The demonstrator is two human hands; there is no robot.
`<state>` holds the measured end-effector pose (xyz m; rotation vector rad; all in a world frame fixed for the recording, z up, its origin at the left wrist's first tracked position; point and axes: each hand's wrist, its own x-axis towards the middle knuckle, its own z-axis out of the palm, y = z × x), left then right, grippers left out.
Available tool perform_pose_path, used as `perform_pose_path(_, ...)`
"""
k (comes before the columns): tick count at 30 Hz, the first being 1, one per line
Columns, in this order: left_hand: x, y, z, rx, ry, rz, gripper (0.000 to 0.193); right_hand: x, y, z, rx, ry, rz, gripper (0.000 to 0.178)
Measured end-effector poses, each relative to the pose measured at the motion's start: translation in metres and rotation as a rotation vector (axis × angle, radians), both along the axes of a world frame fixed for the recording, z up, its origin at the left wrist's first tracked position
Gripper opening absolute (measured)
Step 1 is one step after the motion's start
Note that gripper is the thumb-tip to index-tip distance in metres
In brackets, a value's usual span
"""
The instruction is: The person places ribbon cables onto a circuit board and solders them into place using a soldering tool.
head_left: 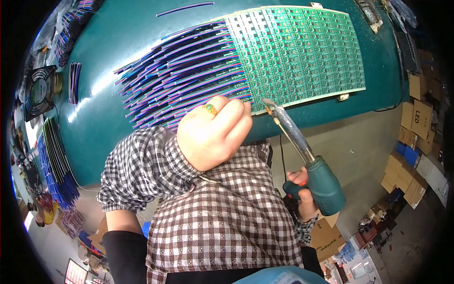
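A panel of small green circuit boards (302, 57) lies on the table, with many flat multicoloured ribbon wires (175, 71) fanned out from its left side. My left hand (215, 130), with a ring on one finger, is closed over the near wires at the panel's lower left corner. Its fingertips are turned away, so what they pinch is hidden. In my right hand (305, 194) is a green soldering gun (326, 187) with a trigger handle. Its metal barrel slants up to the left, and the tip is at the panel's near edge, close to my left fingers.
A single ribbon wire (185, 8) lies at the far side of the green table (90, 142). On the left are a small wire bundle (74, 83), a black fan (41, 93) and a hanging wire bunch (54, 161). Cardboard boxes (418, 118) stand on the right.
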<state>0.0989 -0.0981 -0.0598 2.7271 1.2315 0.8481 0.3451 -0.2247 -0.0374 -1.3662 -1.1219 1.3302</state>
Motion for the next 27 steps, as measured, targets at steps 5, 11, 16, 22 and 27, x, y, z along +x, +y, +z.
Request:
perform_pose_path(5, 0.0009, -0.0012, -0.0007, 0.001, 0.006, 0.017, 0.015, -0.0053, 0.0026, 0.0020, -0.018, -0.005, -0.059, 0.055)
perform_pose_path(11, -0.0001, -0.0013, -0.0002, -0.026, 0.011, 0.006, 0.019, -0.0034, 0.0002, -0.0053, -0.010, 0.042, -0.099, 0.060)
perform_pose_path(16, -0.0009, -0.0017, 0.0001, -0.043, 0.008, 0.001, 0.019, -0.0028, 0.0013, -0.0052, -0.013, 0.001, -0.052, 0.061)
perform_pose_path(22, -0.0008, -0.0020, 0.0012, -0.056, 0.011, -0.003, 0.018, -0.0058, 0.0021, -0.0030, -0.072, 0.012, -0.098, 0.059)
perform_pose_path(27, -0.0008, -0.0020, 0.0008, -0.057, 0.007, 0.000, 0.018, -0.0085, 0.0016, -0.0022, -0.070, -0.007, -0.123, 0.058)
